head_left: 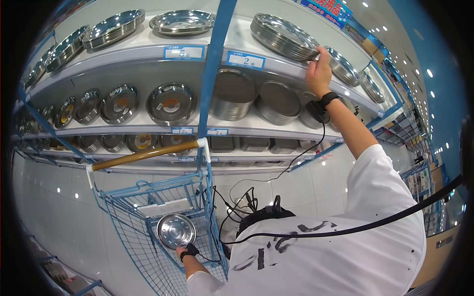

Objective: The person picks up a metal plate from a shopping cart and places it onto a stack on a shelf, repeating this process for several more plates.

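low in the frame, the left hand reaches forward from a white sleeve, a black strap at the wrist with a thin cable running off it. its grip is closed on the near rim of a round steel plate, held tilted over the blue wire cart at lower centre. the shiny face of the plate is turned up toward the camera. apart from the plate, only wire mesh shows inside the basket. the wooden cart handle slants across the middle left of the frame.

to the right, the right arm stretches up and away, fully extended, with a black watch on the wrist and a small black box hanging just below it on a cable. the right hand is at the upper right of centre, on the front edge of the top shelf. its fingers curl over the lower rim of a slanting stack of steel plates, touching it; whether they pinch a plate or just rest on it, i cannot tell.

beyond, more plate stacks line the top shelf toward the upper left, above price tags marked 5 and 2. the shelf below carries plates stood on edge.
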{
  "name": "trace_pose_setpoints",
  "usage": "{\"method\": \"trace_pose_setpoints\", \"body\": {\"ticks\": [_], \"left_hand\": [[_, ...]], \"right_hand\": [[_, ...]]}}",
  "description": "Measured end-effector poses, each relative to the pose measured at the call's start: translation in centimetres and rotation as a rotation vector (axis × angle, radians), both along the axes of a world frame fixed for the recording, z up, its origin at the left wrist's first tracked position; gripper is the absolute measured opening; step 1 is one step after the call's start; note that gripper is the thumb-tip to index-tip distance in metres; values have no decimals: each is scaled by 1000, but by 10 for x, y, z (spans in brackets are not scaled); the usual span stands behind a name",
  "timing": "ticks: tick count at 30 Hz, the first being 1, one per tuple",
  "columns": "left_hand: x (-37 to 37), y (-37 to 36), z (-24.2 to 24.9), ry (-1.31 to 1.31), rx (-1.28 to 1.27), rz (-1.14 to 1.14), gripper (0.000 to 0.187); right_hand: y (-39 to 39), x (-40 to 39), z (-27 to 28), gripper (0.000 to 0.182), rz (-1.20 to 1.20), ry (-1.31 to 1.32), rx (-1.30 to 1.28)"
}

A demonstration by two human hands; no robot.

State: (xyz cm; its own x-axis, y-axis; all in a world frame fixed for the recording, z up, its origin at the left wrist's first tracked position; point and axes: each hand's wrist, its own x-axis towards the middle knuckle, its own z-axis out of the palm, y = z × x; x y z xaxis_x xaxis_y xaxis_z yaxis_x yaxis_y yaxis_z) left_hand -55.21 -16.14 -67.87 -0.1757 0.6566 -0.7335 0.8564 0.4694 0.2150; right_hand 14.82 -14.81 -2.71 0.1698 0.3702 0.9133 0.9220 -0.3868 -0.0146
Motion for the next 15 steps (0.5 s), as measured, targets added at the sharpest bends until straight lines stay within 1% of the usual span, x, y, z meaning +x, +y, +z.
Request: {"method": "trace_pose_setpoints", "body": {"ticks": [1,2,4,5,6,7,8,9,10,11,12,14,15], "left_hand": [[-2,-3,-5,16,21,-78,37],[-7,-5,-13,20,18,-74,37],[-14,-1,-21,-206,28,72,35],[-14,-4,-21,-202,28,71,35],[-12,-9,-21,-99,12,26,33],[-11,-12,-19,5,-3,-20,32],[-15,-11,-29,-210,31,192,29],[-14,-9,-28,-442,65,433,27],[-9,-5,-14,-647,89,654,26],[-19,-10,-20,-403,118,242,28],[-17,-11,10,-116,178,-140,31],[-10,-8,39,101,104,-383,36],[-6,0,53,141,26,-510,35]], "right_hand": [[0,1,-1,43,1,2,-1],[0,3,-1,43,5,6,-4],[1,5,-1,44,-20,27,-6],[1,5,-2,44,-13,-9,-2],[0,6,-2,44,-15,-6,-3],[0,8,-1,44,-17,-61,-5],[0,9,0,44,-19,-118,-6],[0,10,0,44,-21,-113,-3],[0,10,0,45,-10,-109,1],[-1,9,-2,45,0,-101,8],[-1,8,-2,45,-6,-85,20],[-2,8,-1,46,7,-76,27],[-2,11,-2,46,12,-57,26]]}}
